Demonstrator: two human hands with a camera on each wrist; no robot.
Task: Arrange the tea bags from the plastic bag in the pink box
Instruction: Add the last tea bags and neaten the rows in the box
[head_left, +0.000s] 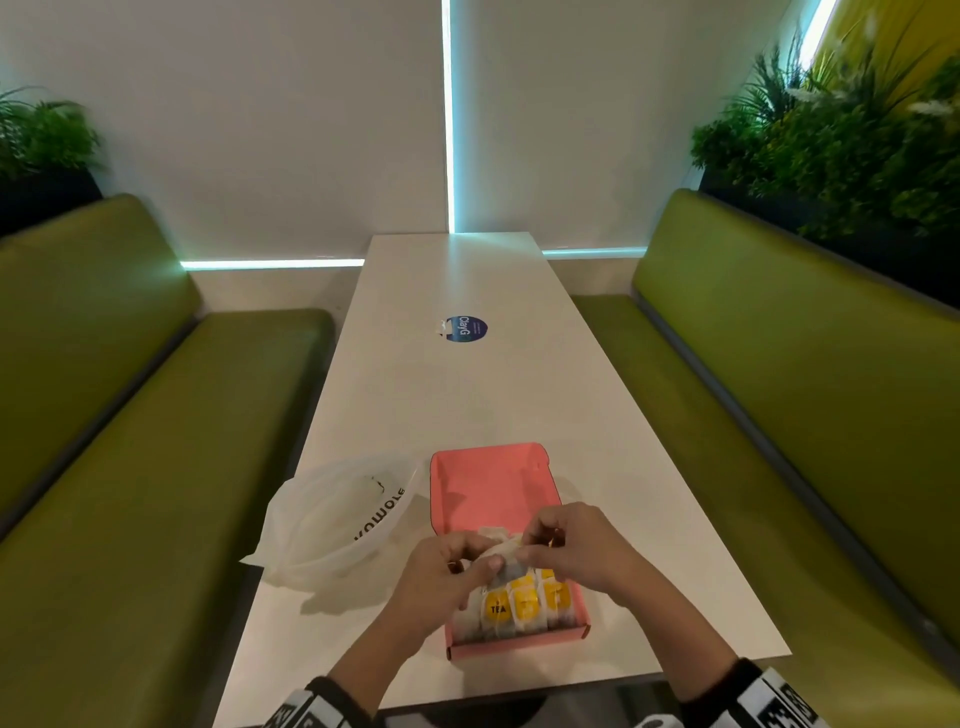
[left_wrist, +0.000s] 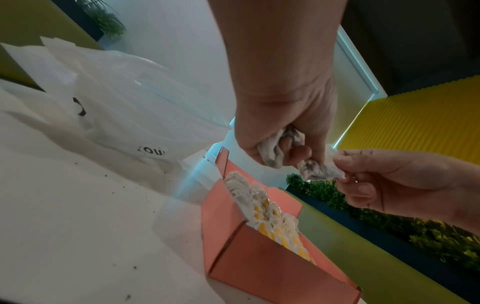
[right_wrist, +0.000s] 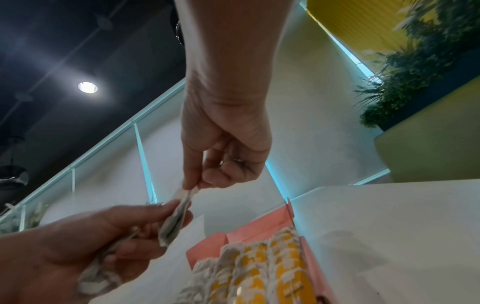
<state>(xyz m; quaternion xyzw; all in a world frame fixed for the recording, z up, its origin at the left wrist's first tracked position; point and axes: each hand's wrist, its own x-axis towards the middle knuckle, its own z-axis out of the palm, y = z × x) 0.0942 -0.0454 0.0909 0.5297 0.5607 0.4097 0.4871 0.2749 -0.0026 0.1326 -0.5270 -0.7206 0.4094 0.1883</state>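
Observation:
An open pink box (head_left: 491, 493) lies on the white table (head_left: 467, 395), its near half packed with rows of white tea bags with yellow labels (head_left: 524, 608). Both hands hover just above those rows. My left hand (head_left: 480, 558) grips crumpled white tea bags (left_wrist: 270, 152) in its curled fingers. My right hand (head_left: 535, 545) pinches the free end of one tea bag (right_wrist: 179, 214) stretched between the two hands. A white plastic bag (head_left: 332, 514) lies slack to the left of the box; its contents are hidden.
Green benches (head_left: 130, 441) run along both sides of the narrow table. A round blue sticker (head_left: 466, 329) sits mid-table. Planters with foliage (head_left: 841, 150) stand behind the benches. The box's far half shows bare pink floor.

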